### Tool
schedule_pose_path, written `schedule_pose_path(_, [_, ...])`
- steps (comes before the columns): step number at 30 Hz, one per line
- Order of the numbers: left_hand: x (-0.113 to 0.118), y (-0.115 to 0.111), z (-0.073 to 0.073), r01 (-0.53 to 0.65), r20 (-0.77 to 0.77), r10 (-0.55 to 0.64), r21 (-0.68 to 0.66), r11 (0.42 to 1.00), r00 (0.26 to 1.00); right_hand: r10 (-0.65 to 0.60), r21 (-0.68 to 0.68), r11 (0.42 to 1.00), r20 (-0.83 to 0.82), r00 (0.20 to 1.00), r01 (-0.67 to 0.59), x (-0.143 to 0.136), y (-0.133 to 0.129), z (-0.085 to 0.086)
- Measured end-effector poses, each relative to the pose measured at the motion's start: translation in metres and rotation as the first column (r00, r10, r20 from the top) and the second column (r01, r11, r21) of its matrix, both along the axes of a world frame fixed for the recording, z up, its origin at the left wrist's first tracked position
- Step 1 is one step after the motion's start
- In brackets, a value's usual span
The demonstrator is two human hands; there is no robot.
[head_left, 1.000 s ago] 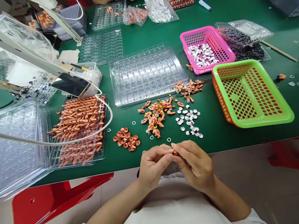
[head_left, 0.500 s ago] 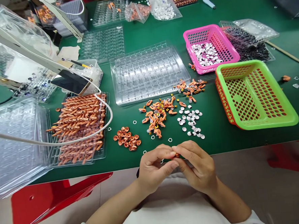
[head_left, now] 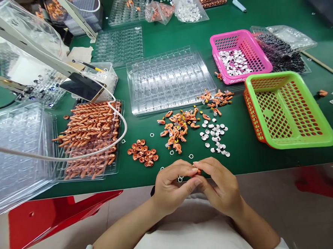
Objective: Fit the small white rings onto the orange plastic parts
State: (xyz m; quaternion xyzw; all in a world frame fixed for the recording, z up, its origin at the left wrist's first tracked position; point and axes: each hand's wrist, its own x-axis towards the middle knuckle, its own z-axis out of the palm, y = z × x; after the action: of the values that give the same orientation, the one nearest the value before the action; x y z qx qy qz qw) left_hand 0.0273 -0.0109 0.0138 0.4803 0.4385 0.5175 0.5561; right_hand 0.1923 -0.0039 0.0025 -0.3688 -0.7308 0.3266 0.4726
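Small part: a copper-coloured part [head_left: 199, 172] is sitting between the fingertips where the two hands are meeting, with only a sliver of it showing; its exact shape is being hidden by the fingers.
Left hand: the left hand [head_left: 171, 186] is pinching the part from its left side, index finger lying above and thumb below.
Right hand: the right hand [head_left: 221, 187] is gripping the same part from the other side, its index finger arching over the top and its thumb pressing in underneath.
Table edge: both hands are hovering around the near edge of the green table [head_left: 164, 38]; whether they are touching it, I cannot tell.
White rings: one ring [head_left: 180, 179] is lying just beside the left hand's fingers, another [head_left: 191, 156] just beyond the fingertips.
Copper cups: a heap of cups [head_left: 142, 153] is lying beyond the left hand, to its left.
Orange pieces: a loose pile of orange pieces [head_left: 178, 129] is spreading out straight ahead of the grip.
White caps: a scatter of caps [head_left: 215, 136] is lying beyond the right hand.
Baskets: a green basket [head_left: 297, 143] is standing off to the right, a pink basket [head_left: 248, 78] behind it holding more white caps.
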Motion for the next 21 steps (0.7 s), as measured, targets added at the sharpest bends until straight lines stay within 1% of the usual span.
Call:
schedule_pose_path(6, [-0.002, 0.003, 0.003, 0.020, -0.130, -0.010, 0.072, 0.997, 0.991, 0.052, -0.049, 0.998, 0.051, 0.997, -0.049, 0.004, 0.004, 0.003])
schedule_pose_path(7, [-0.002, 0.004, 0.003, 0.029, -0.163, -0.012, 0.101, 0.995, 0.987, 0.057, -0.051, 0.997, 0.062, 0.996, -0.054, 0.005, 0.004, 0.004])
schedule_pose_path(9, [-0.002, 0.006, 0.003, 0.053, -0.229, -0.006, 0.200, 0.978, 0.973, 0.066, -0.053, 0.997, 0.080, 0.995, -0.062, 0.007, 0.005, 0.005])
schedule_pose_path(11, [-0.003, 0.008, 0.003, 0.085, -0.286, 0.008, 0.312, 0.946, 0.958, 0.072, -0.057, 0.996, 0.092, 0.993, -0.067, 0.008, 0.006, 0.005])
schedule_pose_path(13, [-0.004, 0.008, 0.004, 0.126, -0.335, 0.004, 0.366, 0.922, 0.942, 0.074, -0.056, 0.996, 0.094, 0.993, -0.069, 0.009, 0.007, 0.004])
schedule_pose_path(15, [-0.005, 0.007, 0.006, 0.157, -0.383, -0.025, 0.317, 0.935, 0.923, 0.077, -0.052, 0.996, 0.080, 0.994, -0.073, 0.009, 0.007, 0.003])
schedule_pose_path(17, [-0.006, 0.005, 0.009, 0.148, -0.413, -0.052, 0.204, 0.968, 0.909, 0.068, -0.049, 0.997, 0.057, 0.996, -0.066, 0.010, 0.007, 0.001])
schedule_pose_path(19, [-0.006, 0.004, 0.010, 0.122, -0.402, -0.078, 0.084, 0.989, 0.912, 0.065, -0.049, 0.997, 0.028, 0.997, -0.064, 0.011, 0.006, -0.001])
schedule_pose_path(21, [-0.006, 0.003, 0.010, 0.118, -0.349, -0.105, 0.018, 0.993, 0.931, 0.078, -0.059, 0.995, -0.002, 0.997, -0.078, 0.012, 0.004, -0.003])
